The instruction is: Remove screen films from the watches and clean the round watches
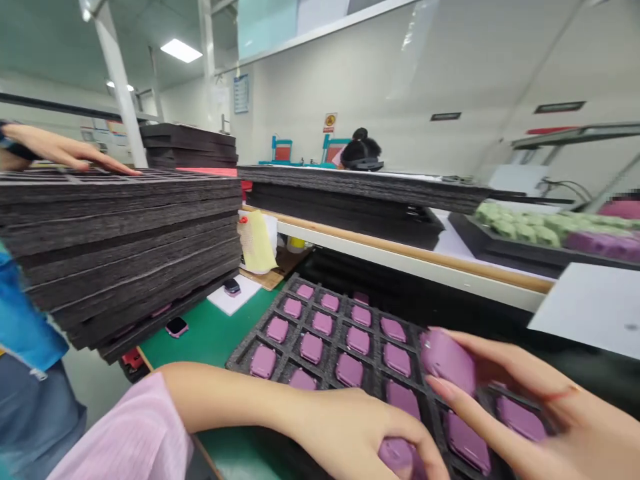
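A black foam tray [235,360] with square pockets lies on the green tabletop, and purple watch cases [359,340] sit in many of its pockets. My right hand [530,393] pinches one purple watch case [449,360] between thumb and fingers, over the tray's right side. Lower down, my left hand [360,427] reaches across the tray's near part. Its fingers curl round another purple watch case [397,453], partly hidden beneath them. The tray's near edge is mostly covered by my left forearm.
A tall stack of black foam trays [135,247] rises on the left, with another person's hand [65,150] on top. A shelf [370,243] behind carries more foam trays and green pieces [530,223]. Dark-screened watches [177,327] lie on the green table [205,333].
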